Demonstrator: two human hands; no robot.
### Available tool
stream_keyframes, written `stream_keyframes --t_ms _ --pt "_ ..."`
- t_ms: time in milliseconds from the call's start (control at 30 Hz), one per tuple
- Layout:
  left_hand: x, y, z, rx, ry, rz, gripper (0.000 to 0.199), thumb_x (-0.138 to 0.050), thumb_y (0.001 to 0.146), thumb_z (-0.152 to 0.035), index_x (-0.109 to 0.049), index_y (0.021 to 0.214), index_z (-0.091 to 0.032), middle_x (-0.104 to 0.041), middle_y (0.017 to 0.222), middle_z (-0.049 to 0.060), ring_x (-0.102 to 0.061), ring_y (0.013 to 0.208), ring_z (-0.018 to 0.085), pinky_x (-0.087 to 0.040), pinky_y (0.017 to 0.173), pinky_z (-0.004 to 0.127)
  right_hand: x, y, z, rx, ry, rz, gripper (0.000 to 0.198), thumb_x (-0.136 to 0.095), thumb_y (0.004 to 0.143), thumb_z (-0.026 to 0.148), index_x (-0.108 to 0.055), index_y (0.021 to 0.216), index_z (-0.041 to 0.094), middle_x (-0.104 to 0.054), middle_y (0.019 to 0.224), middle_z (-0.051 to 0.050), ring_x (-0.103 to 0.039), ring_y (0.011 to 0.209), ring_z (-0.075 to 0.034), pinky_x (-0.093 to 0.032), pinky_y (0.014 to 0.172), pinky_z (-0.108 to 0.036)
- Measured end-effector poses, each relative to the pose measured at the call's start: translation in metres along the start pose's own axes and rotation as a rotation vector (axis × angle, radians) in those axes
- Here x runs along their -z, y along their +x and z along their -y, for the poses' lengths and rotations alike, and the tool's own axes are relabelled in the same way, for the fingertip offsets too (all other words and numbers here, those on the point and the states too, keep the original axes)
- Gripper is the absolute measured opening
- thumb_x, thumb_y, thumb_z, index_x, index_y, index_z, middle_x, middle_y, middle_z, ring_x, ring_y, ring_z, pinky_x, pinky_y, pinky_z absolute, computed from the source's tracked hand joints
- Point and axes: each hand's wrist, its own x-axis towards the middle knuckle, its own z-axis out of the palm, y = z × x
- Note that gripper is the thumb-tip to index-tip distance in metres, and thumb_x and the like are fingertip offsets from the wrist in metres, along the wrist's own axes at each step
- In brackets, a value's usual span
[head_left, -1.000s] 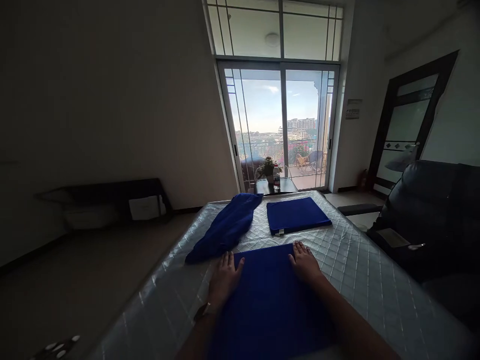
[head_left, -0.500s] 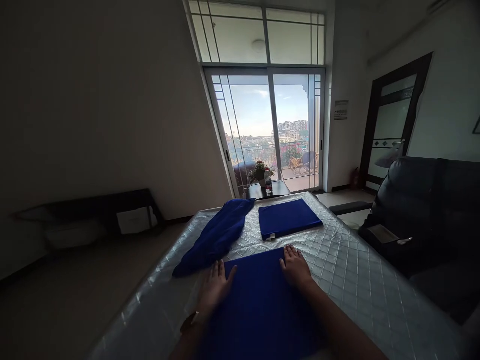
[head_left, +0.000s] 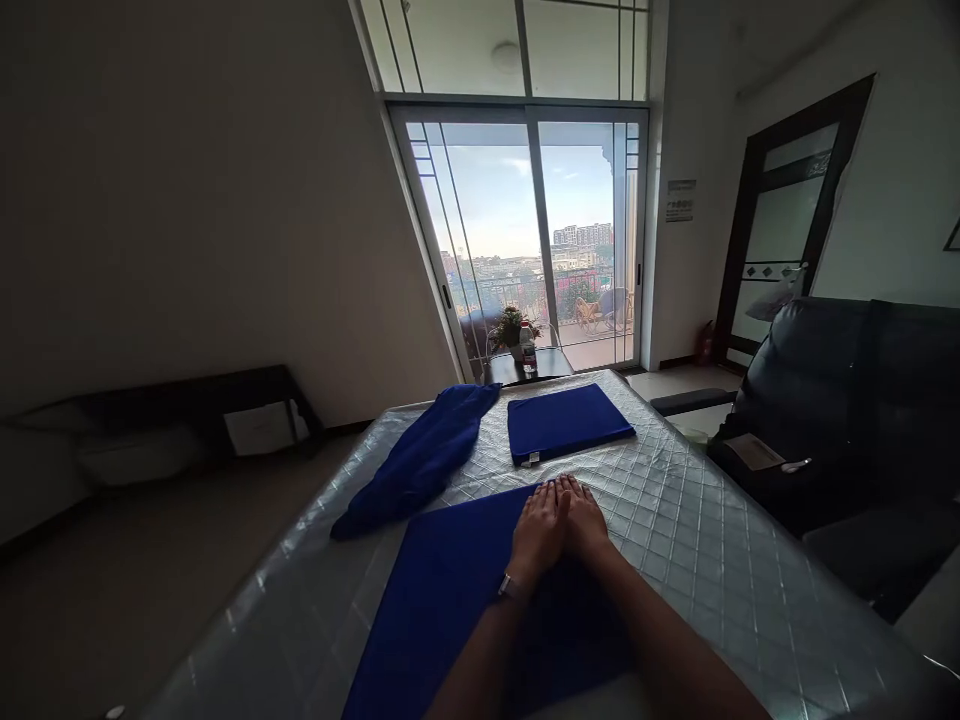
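Note:
A blue cloth (head_left: 442, 590) lies spread flat on the silver quilted cover (head_left: 705, 540) in front of me. My left hand (head_left: 540, 525) rests on it near its far right corner, fingers stretched out, a band at the wrist. Right beside it, partly behind the left thumb, my right hand (head_left: 583, 515) lies flat with fingers extended on the same corner. Beyond my hands sits a folded blue cloth (head_left: 570, 422) with a small white tag at its near edge. To the left lies a crumpled blue cloth (head_left: 420, 460).
A small dark table (head_left: 551, 365) past the far edge holds a potted plant (head_left: 511, 330) and a bottle (head_left: 528, 350). At the right stands a black armchair (head_left: 862, 400) with a flat brown item on it. Sliding glass doors (head_left: 536, 250) are behind.
My left hand has moved right from the cloth's left side to beside my right hand. The cloth's left part is now uncovered. The view has shifted slightly.

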Motion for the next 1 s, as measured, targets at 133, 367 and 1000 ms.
stream_keyframes --t_ms 133,367,1000 --pt "0.005 -0.017 0.034 0.077 0.035 0.031 0.062 -0.019 0.104 -0.046 -0.038 0.154 -0.016 -0.049 0.158 0.016 -0.040 0.150 0.028 -0.038 0.120 0.052 0.001 0.002 0.004 -0.039 0.007 -0.019 0.065 -0.024 0.099 0.035 -0.025 0.158 0.006 -0.023 0.168 -0.014 -0.016 0.157 -0.022 -0.012 0.126 -0.042" --pt "0.025 -0.068 0.129 0.316 0.072 0.107 0.070 -0.017 0.102 -0.052 -0.036 0.155 -0.010 -0.039 0.163 0.018 -0.033 0.153 0.029 -0.031 0.124 0.051 0.000 0.004 0.006 -0.065 0.022 -0.015 0.067 -0.021 0.100 0.040 -0.024 0.158 0.006 -0.022 0.168 -0.012 -0.014 0.157 -0.021 -0.009 0.126 -0.040" --pt "0.028 -0.101 0.185 0.463 -0.046 0.026 0.088 -0.017 0.097 -0.068 -0.034 0.154 -0.003 -0.036 0.163 0.023 -0.031 0.154 0.032 -0.030 0.124 0.051 -0.005 0.011 0.010 -0.102 -0.095 0.023 0.066 -0.018 0.101 0.042 -0.020 0.160 0.010 -0.017 0.170 -0.008 -0.012 0.157 -0.018 -0.007 0.126 -0.037"
